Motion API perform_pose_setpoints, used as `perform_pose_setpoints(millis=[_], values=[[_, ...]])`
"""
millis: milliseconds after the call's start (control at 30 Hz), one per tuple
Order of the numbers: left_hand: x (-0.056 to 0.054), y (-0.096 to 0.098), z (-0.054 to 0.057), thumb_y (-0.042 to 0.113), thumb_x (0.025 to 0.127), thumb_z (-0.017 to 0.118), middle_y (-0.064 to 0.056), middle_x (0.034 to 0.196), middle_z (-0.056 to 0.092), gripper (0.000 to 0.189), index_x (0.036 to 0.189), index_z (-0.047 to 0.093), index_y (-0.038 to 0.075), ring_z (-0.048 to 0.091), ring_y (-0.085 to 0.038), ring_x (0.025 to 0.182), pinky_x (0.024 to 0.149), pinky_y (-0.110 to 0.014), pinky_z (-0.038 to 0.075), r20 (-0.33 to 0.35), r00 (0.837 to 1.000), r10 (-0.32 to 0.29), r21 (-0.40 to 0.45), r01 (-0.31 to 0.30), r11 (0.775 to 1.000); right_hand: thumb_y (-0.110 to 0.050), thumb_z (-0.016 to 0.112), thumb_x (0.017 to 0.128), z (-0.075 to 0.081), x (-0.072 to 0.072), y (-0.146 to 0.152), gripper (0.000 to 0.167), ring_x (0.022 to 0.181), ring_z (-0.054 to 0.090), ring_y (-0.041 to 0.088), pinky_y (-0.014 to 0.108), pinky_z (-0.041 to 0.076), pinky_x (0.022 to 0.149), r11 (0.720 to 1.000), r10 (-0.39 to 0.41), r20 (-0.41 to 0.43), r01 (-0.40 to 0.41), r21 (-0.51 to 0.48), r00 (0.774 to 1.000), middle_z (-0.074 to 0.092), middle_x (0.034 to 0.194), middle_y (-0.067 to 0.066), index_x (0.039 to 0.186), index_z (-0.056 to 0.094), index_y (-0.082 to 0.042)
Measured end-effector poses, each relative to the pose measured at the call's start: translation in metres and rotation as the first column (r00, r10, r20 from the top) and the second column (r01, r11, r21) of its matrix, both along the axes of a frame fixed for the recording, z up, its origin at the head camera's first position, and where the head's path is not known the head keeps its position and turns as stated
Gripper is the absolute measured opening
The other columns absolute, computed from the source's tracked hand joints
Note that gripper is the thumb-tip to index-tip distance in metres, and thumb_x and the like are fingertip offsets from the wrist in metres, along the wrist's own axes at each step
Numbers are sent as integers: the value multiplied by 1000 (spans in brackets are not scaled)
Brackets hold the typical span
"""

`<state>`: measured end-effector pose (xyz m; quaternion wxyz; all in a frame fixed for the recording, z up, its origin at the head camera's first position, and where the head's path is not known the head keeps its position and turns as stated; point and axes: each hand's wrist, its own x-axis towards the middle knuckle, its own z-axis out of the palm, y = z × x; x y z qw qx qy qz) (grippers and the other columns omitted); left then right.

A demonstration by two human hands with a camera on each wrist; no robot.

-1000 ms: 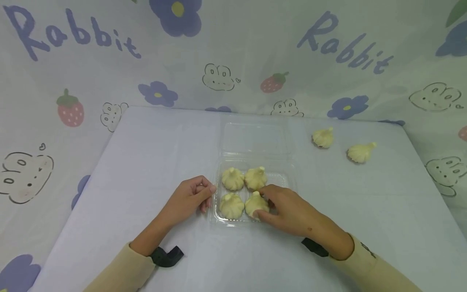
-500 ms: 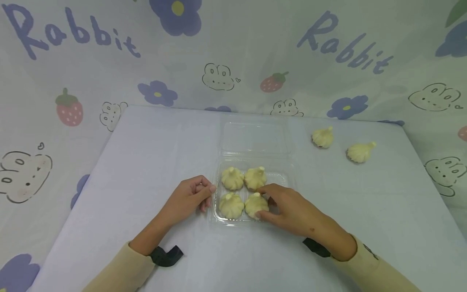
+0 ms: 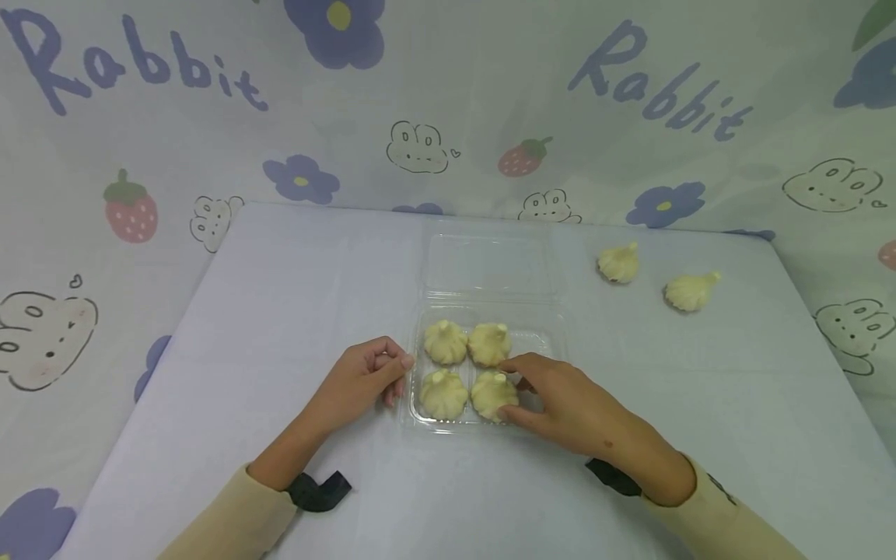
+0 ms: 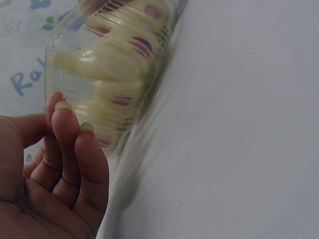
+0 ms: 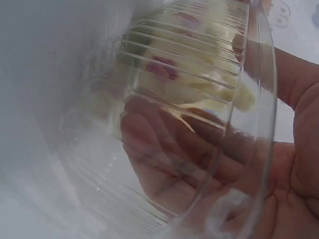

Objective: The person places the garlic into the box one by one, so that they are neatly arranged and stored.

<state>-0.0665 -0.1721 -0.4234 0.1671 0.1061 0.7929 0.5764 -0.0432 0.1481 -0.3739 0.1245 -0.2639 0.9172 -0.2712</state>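
Several garlic bulbs sit in the open clear plastic box (image 3: 428, 426), in two rows on its left side. My left hand (image 3: 365, 381) pinches the box's left rim between thumb and curled fingers; the left wrist view shows the fingertips at the rim (image 4: 50, 74). Inside the box, my right hand (image 3: 567, 408) reaches over the right side. Its thumb and index finger lie loosely spread at the right edge of the front right garlic bulb (image 3: 493, 397), which rests on the box floor. Through the plastic wall, the right wrist view shows its relaxed fingers (image 5: 154, 149) beside a garlic bulb (image 5: 174, 82).
Two more garlic bulbs lie at the table's back right, one farther back (image 3: 619, 264) and one nearer the right (image 3: 689, 293). The box's clear lid (image 3: 490, 264) lies folded back behind it. A printed cloth (image 3: 448, 93) hangs beyond the table.
My right hand has drawn slightly to the right, with its thumb and index finger sliding to the edge of the front right garlic bulb. That bulb's stem has tipped slightly. My left hand stays still.
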Motion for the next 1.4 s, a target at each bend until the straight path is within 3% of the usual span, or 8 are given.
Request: perform_pose_setpoints(millis=[200,633,967,1400], values=[[1,0,1,26,106,66,-5,68,65,20,97,63,8,60,-20,59,56,-28,49,15,1000,8,0,-8,1000,-25,85,91,2,-2,1,43,95,69,14,32,58,82,1000,-13,12,13,1,1000,69,110,-3,125,66,-6],[0,1,3,26,106,65,-6,68,65,20,97,63,8,60,-20,59,55,-27,48,16,1000,1,9,-1,1000,-22,87,89,1,-4,1,42,96,69,14,31,58,82,1000,-24,14,24,4,1000,69,111,-3,123,68,-8],[0,1,2,29,106,64,-6,68,65,24,96,63,7,61,-21,59,54,-27,48,12,1000,3,0,-3,1000,-24,83,93,15,-4,15,42,101,71,19,40,59,85,998,-66,-11,66,-15,998,72,117,6,126,67,-4],[-1,1,3,29,106,65,-6,68,65,24,97,63,8,61,-21,59,55,-27,48,8,1000,8,-9,-8,1000,-28,77,98,33,-4,48,34,106,71,21,47,59,86,989,-136,-103,129,-65,985,72,121,1,125,68,-10]])
